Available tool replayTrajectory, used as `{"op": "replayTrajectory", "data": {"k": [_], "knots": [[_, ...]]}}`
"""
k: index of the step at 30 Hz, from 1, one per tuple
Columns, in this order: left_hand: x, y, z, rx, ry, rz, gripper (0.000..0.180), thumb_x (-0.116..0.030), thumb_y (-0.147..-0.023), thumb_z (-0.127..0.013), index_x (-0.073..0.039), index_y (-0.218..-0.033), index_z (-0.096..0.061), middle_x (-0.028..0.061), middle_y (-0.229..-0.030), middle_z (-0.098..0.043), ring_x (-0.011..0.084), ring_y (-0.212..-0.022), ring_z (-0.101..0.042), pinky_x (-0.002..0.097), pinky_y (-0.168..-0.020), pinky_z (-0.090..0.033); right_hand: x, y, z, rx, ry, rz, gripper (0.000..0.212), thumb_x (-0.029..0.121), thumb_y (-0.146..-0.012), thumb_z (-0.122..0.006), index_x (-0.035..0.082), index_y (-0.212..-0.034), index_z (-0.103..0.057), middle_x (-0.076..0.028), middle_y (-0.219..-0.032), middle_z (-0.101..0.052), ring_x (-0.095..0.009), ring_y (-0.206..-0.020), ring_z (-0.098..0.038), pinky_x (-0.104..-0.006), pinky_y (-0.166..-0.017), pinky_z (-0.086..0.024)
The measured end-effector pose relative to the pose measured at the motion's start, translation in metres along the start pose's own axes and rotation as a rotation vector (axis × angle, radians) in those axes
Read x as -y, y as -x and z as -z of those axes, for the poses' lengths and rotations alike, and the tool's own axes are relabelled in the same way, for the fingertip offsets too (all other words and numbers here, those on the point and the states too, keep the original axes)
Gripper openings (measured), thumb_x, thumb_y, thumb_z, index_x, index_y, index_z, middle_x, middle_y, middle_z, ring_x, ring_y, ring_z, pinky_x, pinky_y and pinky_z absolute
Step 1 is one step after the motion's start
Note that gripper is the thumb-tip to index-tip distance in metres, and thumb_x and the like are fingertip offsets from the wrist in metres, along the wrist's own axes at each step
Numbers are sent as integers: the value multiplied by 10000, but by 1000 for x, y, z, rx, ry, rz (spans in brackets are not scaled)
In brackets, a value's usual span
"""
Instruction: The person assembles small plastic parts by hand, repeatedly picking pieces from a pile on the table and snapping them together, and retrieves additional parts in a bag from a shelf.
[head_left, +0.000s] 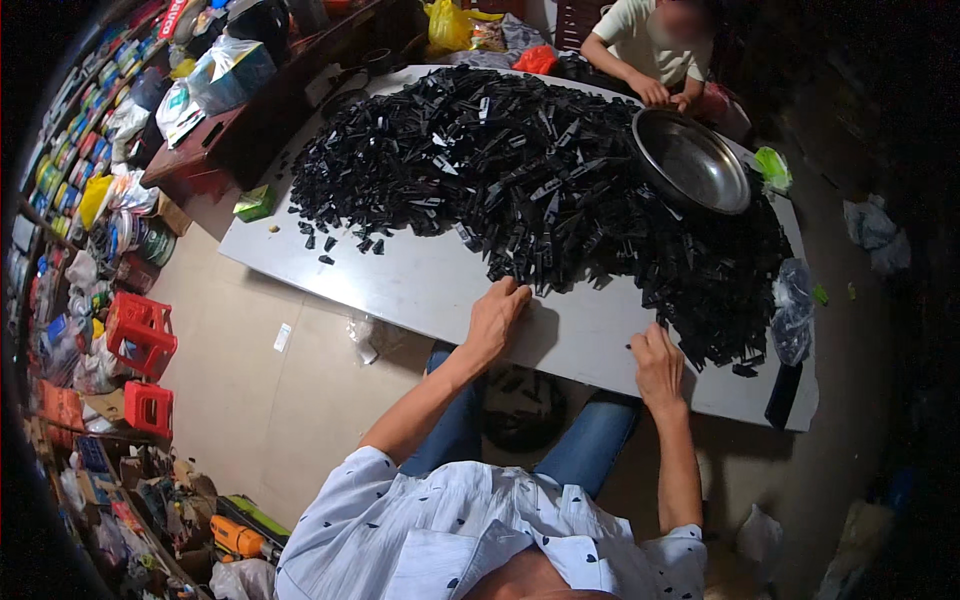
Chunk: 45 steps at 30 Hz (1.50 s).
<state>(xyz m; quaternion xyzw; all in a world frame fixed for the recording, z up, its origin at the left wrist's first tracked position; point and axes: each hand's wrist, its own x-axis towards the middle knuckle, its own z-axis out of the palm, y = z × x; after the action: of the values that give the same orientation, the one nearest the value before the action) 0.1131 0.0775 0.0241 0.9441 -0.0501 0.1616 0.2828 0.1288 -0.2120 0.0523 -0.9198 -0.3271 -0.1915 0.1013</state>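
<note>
A large heap of small black plastic pieces point(540, 170), many of them long and narrow, covers much of the white table point(300, 255). At the heap's near edge is my left hand point(497, 315), its fingers curled together against the pieces; whatever they pinch is hidden. Farther right, my right hand point(658, 368) is closed over the table by the front edge. Dark ends of a black plastic piece show beside its fingers. On the heap's right side rests a wide metal bowl point(692, 162), tilted, with its inside showing.
A dark round container point(523, 408) sits under the table between my knees. Across the table, a person point(650, 60) has both hands near the heap. A green box point(255, 203) stands at the left edge; a clear plastic bag point(793, 310) lies right. Red stools point(140, 335) stand left.
</note>
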Motion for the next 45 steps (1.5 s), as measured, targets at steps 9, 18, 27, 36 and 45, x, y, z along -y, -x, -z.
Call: {"op": "replayTrajectory", "data": {"k": [9,18,27,36,45], "knots": [[-19,3,-5,79,156,-105,98,-109,-831,-578,-61,-909,-543,142,-866,-520,351,-827,-560,429,-673,-463,33,-21,-2,-106,-648,-151,73,75,-896,-580,39,-958,-570,-105,-823,-554,-270,-740,-552,-367,-635,-446],[-30,9,-5,145,317,-153,246,28,-739,-632,-46,-973,-614,125,-887,-524,317,-810,-576,373,-696,-481,32,-27,-9,234,-1477,-450,243,101,-904,-574,-2,-1123,-551,-14,-873,-545,-71,-750,-507,-217,-631,-455],[-20,15,7,84,344,2,370,-31,-667,-729,-72,-1025,-640,104,-950,-561,288,-852,-586,364,-738,-495,25,-20,-9,336,-1489,-619,336,43,-829,-660,-18,-1131,-525,-84,-956,-567,-129,-778,-602,-249,-652,-525],[-20,13,2,81,205,-48,270,-66,-653,-737,-116,-913,-685,37,-879,-580,253,-845,-574,351,-712,-480,44,-50,0,386,-720,-279,152,74,-889,-599,-5,-1016,-570,-100,-782,-613,-179,-687,-630,-320,-593,-485],[-19,8,-3,60,246,-40,243,-14,-628,-745,-70,-859,-695,46,-836,-587,231,-798,-603,316,-682,-499,50,-66,-7,432,-326,45,233,177,-860,-649,16,-847,-481,-151,-742,-569,-393,-699,-576,-441,-594,-445]]}}
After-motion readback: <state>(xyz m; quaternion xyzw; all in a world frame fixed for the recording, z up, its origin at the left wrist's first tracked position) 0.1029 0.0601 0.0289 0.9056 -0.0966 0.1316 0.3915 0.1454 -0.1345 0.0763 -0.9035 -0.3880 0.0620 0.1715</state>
